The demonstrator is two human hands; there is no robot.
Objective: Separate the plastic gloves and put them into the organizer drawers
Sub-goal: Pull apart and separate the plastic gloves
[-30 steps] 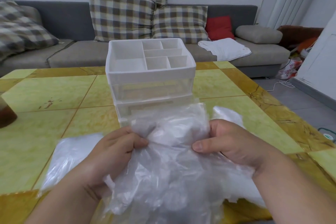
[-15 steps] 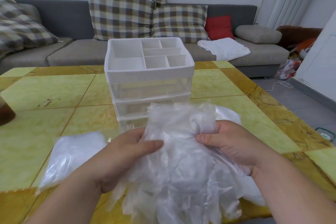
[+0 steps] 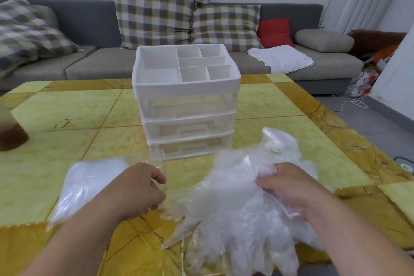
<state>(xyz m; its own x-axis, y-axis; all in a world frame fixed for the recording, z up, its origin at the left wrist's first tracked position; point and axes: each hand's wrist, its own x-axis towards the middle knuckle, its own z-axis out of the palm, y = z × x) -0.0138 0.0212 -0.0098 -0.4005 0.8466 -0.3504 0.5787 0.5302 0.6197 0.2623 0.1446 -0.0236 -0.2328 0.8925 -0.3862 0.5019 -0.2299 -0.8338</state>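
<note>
A white organizer (image 3: pixel 187 87) with three clear drawers, all pushed in, stands mid-table. In front of it to the right, a loose heap of thin plastic gloves (image 3: pixel 233 204) spreads over the table. My right hand (image 3: pixel 289 186) grips the upper part of this heap, its fingers dug into the plastic. To the left of the heap, my left hand (image 3: pixel 143 188) has curled fingers that pinch a clear bag with a red zip strip (image 3: pixel 163 163). Further left, under my left forearm, lies a second bag packed with white gloves (image 3: pixel 89 184).
The yellow tiled table (image 3: pixel 67 110) carries a brown object (image 3: pixel 11 139) at its left edge. Behind the table are a grey sofa with checked cushions (image 3: pixel 154 15) and a white cloth (image 3: pixel 280 58). Cables and clutter lie on the floor to the right.
My hands have drawn apart. The glove heap dropped from in front of the organizer to the table under my right hand, and my left hand came away to the left with the clear bag.
</note>
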